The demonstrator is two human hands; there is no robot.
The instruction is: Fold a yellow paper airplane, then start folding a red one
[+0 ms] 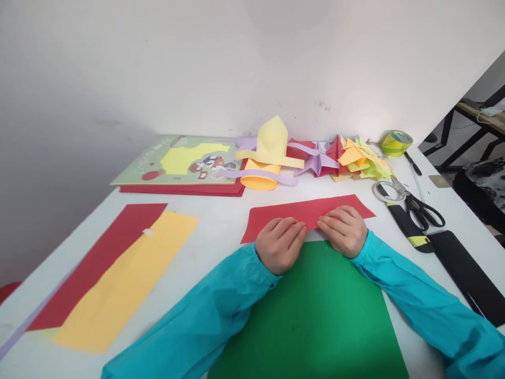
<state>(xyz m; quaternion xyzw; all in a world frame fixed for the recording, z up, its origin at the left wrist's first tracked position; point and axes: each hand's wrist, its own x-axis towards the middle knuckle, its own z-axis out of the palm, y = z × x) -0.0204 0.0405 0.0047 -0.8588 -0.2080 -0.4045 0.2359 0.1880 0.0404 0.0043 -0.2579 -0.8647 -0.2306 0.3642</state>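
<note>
Red strip (pixel 315 209) lies mid counter (pixel 221 226), between green sheet (pixel 311 316) and far edge. Left hand (pixel 281 243): grip clamped on strip's near side, fingertips together. Right hand (pixel 344 230): same, small gap between hands. Scissors (pixel 416 201) near right edge; yellow sheet (pixel 126 284) overlaps dark red sheet (pixel 104 252) toward left edge.

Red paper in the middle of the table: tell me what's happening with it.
A person in blue sleeves has both hands on a long red strip of paper; the left hand and right hand hold its near edge, side by side. A large green sheet of paper lies nearer the person. Black-handled metal scissors lie to the right, untouched, and folded, star-like purple paper sits at the back.
</note>
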